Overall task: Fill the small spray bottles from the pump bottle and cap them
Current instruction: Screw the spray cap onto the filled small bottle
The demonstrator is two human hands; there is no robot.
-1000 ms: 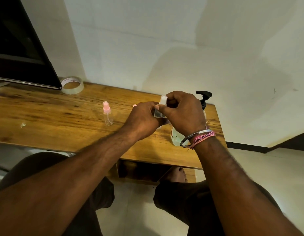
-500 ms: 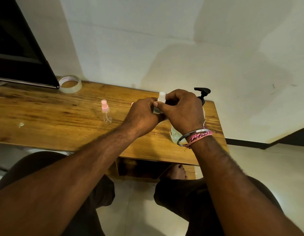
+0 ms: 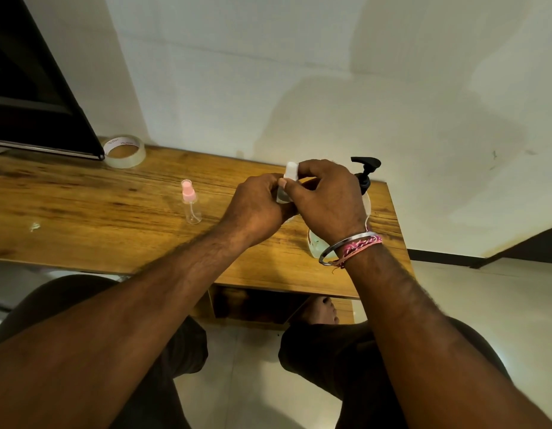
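Two hands meet above the wooden surface [image 3: 82, 205]: left hand [image 3: 256, 209] grips a small clear spray bottle [image 3: 282, 196], seemingly; right hand [image 3: 327, 199] pinches its white cap [image 3: 291, 171].

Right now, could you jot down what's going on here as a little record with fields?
Left hand: grips the held bottle
Right hand: pinches its white cap
Pink-top bottle: upright on the table, untouched
Pump bottle: behind the right hand, partly hidden
Tape roll: far left edge
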